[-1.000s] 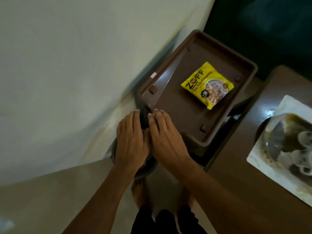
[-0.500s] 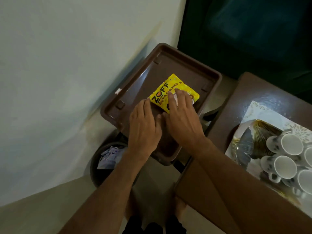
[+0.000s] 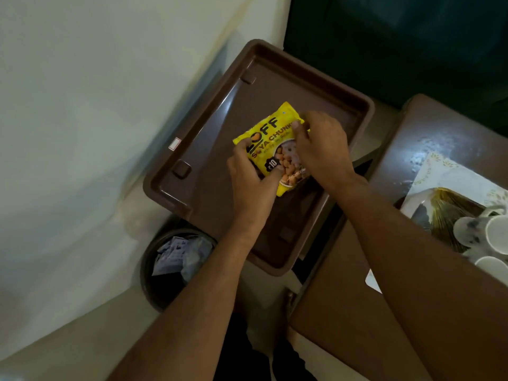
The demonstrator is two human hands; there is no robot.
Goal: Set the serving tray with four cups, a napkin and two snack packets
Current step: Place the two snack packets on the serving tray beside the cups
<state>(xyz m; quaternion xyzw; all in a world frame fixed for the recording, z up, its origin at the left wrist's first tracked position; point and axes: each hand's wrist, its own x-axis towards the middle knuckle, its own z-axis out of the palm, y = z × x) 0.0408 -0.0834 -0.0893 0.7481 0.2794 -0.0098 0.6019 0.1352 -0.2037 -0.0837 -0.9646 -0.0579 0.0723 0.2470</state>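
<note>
A brown plastic serving tray (image 3: 209,138) sits below me, next to a pale wall. Over its middle is a yellow snack packet (image 3: 270,134) with printed lettering. My left hand (image 3: 251,182) grips the packet's near left edge, thumb on its face. My right hand (image 3: 323,149) pinches the packet's right side from above. Several white cups (image 3: 492,237) stand at the right edge of the view on a patterned tray (image 3: 439,207).
A dark round waste bin (image 3: 170,265) with crumpled paper stands on the floor under the tray's near left corner. A brown table (image 3: 412,138) lies to the right, carrying the patterned tray and a white napkin (image 3: 437,171). Dark furniture fills the far right.
Both hands moved from the tray's near corner onto the yellow packet and took hold of it. The view shifted, so the tray now sits closer and the cups are partly cut off.
</note>
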